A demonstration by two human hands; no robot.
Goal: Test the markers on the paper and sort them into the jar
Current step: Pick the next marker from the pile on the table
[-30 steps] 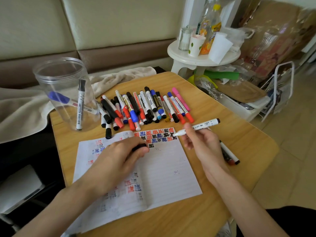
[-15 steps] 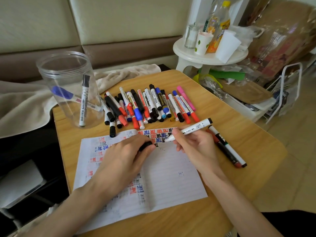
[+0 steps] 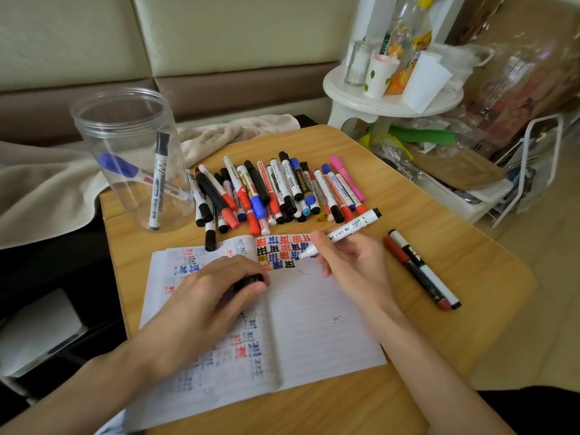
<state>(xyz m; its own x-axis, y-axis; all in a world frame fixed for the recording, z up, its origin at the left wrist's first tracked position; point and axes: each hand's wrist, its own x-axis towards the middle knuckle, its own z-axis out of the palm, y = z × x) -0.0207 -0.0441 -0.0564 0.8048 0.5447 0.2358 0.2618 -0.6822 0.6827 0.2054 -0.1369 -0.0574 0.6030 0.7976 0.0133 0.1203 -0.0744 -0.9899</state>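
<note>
**White marker at the paper, cap in the other hand**

The right hand (image 3: 354, 262) grips a white marker (image 3: 345, 229) between thumb and curled fingers. The barrel slants up to the far right. Its uncapped tip points down and left at the far part of the paper (image 3: 314, 324), at the end of the rows of red, blue and black test marks. Whether the tip touches the sheet cannot be told. The left hand (image 3: 204, 296) rests on the middle of the paper, fingers curled, pinching a black cap (image 3: 249, 281) against the thumb.

The paper is an open lined notebook lying on the near half of the wooden table (image 3: 455, 233). Its left page carries blurred red and blue marks. Its right page is mostly bare lines below the top rows.

Beyond the paper lies a pile (image 3: 276, 189) of markers side by side, with red, black and blue caps and a pink one at the right end. One black-capped marker at the pile's left reaches the paper's far edge.

Right of the right hand, a pair (image 3: 430, 277) of markers lies together on the table, apart from the pile.

The jar (image 3: 125, 127), clear and lidless, stands upright at the table's far left corner, just left of the pile. Inside, a black-capped marker (image 3: 158, 183) leans nearly upright and a blue-capped marker (image 3: 117, 164) lies slanted.

A cloth (image 3: 47, 183) is draped left of the jar. A white stool (image 3: 354, 89) with cups and bottles stands far right.
</note>
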